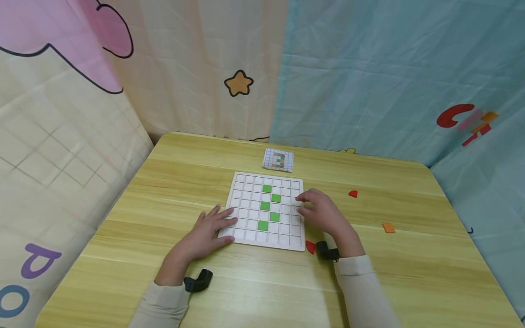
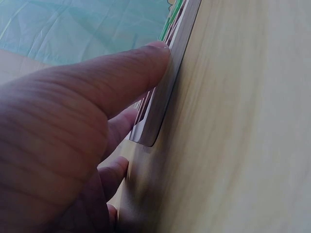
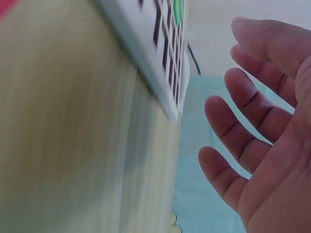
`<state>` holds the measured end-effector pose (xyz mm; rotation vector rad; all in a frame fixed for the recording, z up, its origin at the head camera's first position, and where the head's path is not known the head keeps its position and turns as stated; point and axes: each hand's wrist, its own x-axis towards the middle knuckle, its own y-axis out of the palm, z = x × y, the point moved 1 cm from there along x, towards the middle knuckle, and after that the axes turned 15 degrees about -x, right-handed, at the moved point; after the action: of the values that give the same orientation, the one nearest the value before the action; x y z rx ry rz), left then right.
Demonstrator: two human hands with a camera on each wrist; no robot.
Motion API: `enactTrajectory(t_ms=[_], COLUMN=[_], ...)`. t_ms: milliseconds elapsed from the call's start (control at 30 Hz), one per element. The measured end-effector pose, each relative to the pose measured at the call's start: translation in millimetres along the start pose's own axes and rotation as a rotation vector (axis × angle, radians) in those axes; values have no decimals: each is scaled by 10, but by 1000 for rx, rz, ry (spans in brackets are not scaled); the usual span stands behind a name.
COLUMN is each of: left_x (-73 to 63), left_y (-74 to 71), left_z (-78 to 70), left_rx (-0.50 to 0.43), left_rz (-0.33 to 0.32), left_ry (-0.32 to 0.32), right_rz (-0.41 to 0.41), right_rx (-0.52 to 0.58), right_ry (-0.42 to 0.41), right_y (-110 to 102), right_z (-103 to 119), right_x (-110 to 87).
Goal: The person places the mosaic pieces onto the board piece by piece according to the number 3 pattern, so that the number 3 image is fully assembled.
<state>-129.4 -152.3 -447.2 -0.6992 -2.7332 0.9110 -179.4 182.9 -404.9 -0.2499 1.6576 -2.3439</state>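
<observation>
A white gridded board (image 1: 287, 234) lies on the table, with several green square tiles (image 1: 265, 206) set in its middle columns. My left hand (image 1: 209, 232) spreads its fingers over the board's near left corner; in the left wrist view the thumb (image 2: 141, 70) presses along the board's edge. Over the right edge hovers my right hand (image 1: 324, 212), its fingers loosely bent. The right wrist view shows the palm and fingers (image 3: 243, 124) holding nothing, raised above the board. Close to the right wrist is a red quarter-circle piece (image 1: 310, 247).
Behind the board a small card (image 1: 278, 160) shows a printed grid with coloured cells. To the right on the wooden table (image 1: 262, 291) lie another red quarter-circle piece (image 1: 353, 194) and an orange square tile (image 1: 388, 228). Printed curtains (image 1: 369, 68) hang around the table's far and side edges.
</observation>
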Motion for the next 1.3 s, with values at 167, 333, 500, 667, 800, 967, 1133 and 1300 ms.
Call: enactTrajectory(t_ms=[167,333,500,667,800,967,1133,1300], left_x=[2,-4,-15,-20,-25,-24,-20,-15], left_y=[2,2,2,4,2,-2,1,5], left_z=[8,23,33,32,22,17,21,24], left_rx=[4,6,3,0,-5,-4,0,-6], left_rz=[-3,-7,-7,-8,-10,-11,-6,-2], left_ry=[-6,-6,-6,-6,-7,-3,0,-2], right_rz=[-31,-68,-97,-87,-25,77,97,78], right_rx=[-20,-38,-61,-66,-43,30,64,74], right_ry=[34,42,38,48,61,78,74,55], right_y=[-74,-152,-258,-345,-351,-277,-182,-153], right_z=[-216,-442,-668,-808,-863,-923,-978,-990], right_x=[-103,-235,-363,-450,-470,-483,-484,-479])
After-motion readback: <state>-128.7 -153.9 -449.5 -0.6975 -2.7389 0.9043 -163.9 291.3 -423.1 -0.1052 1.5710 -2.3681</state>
